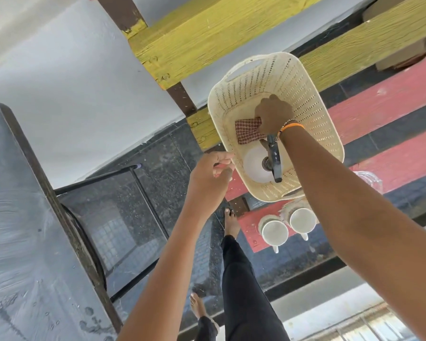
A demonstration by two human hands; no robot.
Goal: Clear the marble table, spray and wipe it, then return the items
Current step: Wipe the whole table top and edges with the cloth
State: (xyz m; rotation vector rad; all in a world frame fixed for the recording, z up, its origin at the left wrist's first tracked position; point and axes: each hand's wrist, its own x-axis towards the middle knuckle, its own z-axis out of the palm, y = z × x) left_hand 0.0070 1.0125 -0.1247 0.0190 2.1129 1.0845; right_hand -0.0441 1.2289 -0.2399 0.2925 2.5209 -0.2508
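Head view looks steeply down at a cream perforated basket (312, 99) resting on a slatted bench of red (391, 99) and yellow planks (207, 28). The person's right hand (273, 115) is inside the basket, fingers closed on a red checked cloth (247, 131) that lies against the basket floor. Just below the wrist, also inside the basket, stands a white spray bottle (253, 166) with a dark trigger head (273, 157) pointing toward the camera. The left hand (212, 171) is at the basket's near-left rim, fingers loosely curled; whether it actually touches the rim is hard to say from this angle, and it grips nothing that can be seen. Two white mugs (274, 233) (302, 220) sit side by side on a red plank just beside the basket's near end. At the far left, the grey marble counter (12, 217) shows streaks and droplets on its surface, well apart from the basket. A black metal chair frame (138, 193) stands between counter and bench on the dark speckled floor (167, 153).
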